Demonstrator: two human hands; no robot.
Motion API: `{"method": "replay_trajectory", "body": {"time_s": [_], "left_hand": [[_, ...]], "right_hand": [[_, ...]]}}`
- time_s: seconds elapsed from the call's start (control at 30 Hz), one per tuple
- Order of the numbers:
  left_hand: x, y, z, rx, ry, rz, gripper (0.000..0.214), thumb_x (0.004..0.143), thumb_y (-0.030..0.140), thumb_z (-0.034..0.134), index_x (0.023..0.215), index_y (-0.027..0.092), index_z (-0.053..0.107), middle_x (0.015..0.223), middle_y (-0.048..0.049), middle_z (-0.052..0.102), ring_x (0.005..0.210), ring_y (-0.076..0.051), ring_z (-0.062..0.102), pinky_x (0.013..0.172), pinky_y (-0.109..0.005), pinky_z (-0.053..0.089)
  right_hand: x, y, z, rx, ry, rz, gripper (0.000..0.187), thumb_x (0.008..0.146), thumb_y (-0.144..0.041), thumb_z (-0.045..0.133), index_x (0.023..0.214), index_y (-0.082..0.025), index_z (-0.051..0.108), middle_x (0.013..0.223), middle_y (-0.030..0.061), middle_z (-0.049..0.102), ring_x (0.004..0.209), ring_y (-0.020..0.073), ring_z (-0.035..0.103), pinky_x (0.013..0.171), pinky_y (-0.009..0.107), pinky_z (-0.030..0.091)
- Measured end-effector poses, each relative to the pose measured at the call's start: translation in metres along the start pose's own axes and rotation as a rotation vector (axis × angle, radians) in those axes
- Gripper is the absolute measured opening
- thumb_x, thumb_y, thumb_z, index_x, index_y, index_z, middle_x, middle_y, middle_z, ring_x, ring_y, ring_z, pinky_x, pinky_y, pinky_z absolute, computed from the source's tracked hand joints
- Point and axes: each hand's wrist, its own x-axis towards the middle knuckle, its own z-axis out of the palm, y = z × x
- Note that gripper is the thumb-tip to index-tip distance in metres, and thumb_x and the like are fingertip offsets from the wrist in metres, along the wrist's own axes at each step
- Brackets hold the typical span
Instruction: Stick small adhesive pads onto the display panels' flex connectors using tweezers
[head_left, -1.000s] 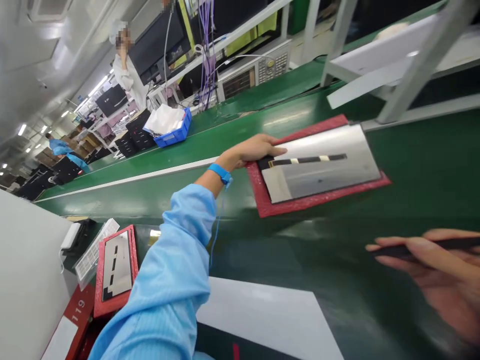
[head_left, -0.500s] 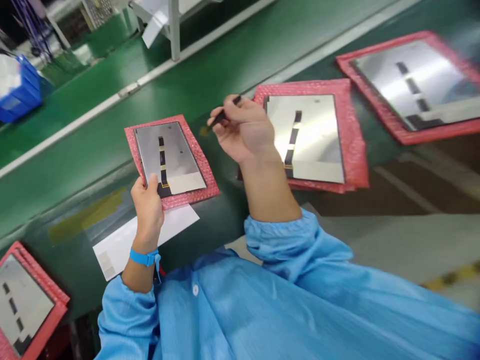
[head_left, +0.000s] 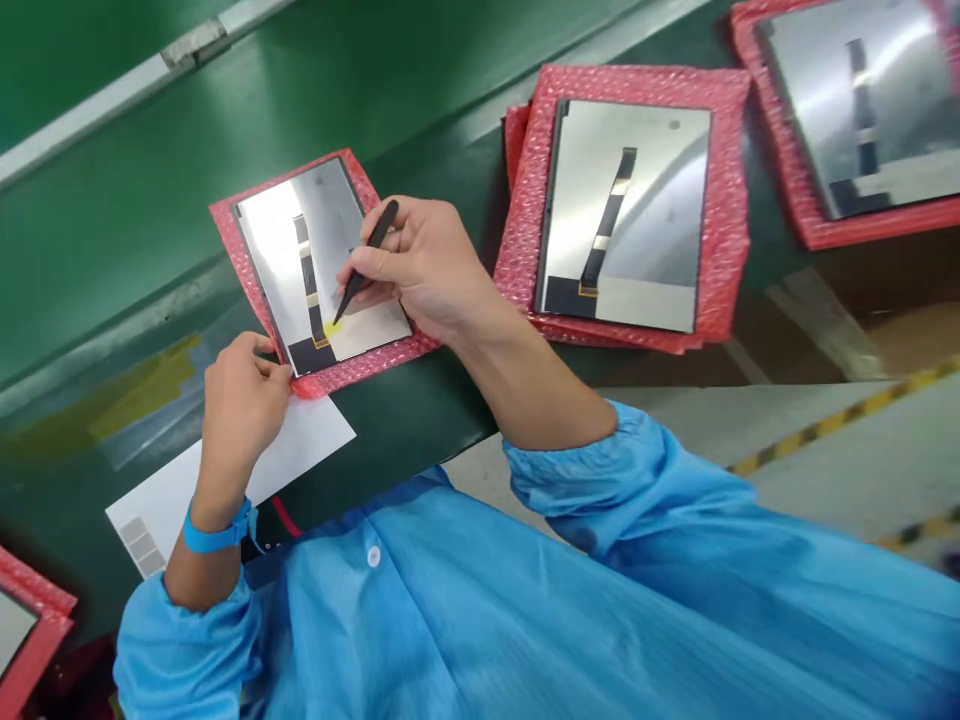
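Note:
A display panel (head_left: 334, 210) lies metal back up on a pink bubble-wrap sleeve (head_left: 352, 376). A dark ribbon cable (head_left: 308, 275) runs along its back. My left hand (head_left: 244, 400) is closed at the panel's near left corner, thumb and fingertips against the edge. My right hand (head_left: 420, 260) is closed around black tweezers (head_left: 351, 290), held slanted over the panel. Their tip meets a small yellow piece (head_left: 333, 328), which looks like tape, beside the lower end of the ribbon cable. The fingers hide part of the panel's right side.
Right of my hand, another panel (head_left: 660, 230) rests on stacked pink sleeves; a further panel (head_left: 817, 110) lies beyond it. A white sheet (head_left: 300, 440) sits under my left wrist. Yellow strips (head_left: 150, 385) lie at left on the green bench (head_left: 420, 400). Another sleeve (head_left: 45, 640) is lower left.
My right hand has brought the tweezers and yellow piece down and left onto the panel. My left thumb has slid off the panel's top to its edge. The view has shifted.

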Motion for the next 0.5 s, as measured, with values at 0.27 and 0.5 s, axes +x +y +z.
{"method": "replay_trajectory", "body": {"time_s": [0.27,0.5], "left_hand": [[-0.028,-0.012,0.013,0.227,0.193,0.262,0.029,0.094,0.021,0.068,0.122,0.026,0.071,0.107,-0.0045,0.076,0.093,-0.024,0.074,0.081,-0.038,0.055],[-0.025,-0.029,0.023,0.344,0.169,0.643,0.049,0.103,0.03,0.071,0.15,0.017,0.064,0.148,-0.0193,0.067,0.139,-0.037,0.062,0.12,-0.053,0.048]], "right_hand": [[-0.008,0.004,0.009,-0.115,0.033,0.024,0.05,0.071,-0.043,0.106,0.081,-0.027,0.06,0.072,-0.0009,0.076,0.07,0.0236,0.079,0.052,0.031,0.065],[-0.017,-0.003,0.006,-0.173,0.074,-0.015,0.049,0.073,-0.05,0.105,0.078,-0.028,0.061,0.068,-0.0011,0.073,0.071,0.0266,0.079,0.053,0.035,0.064]]}}
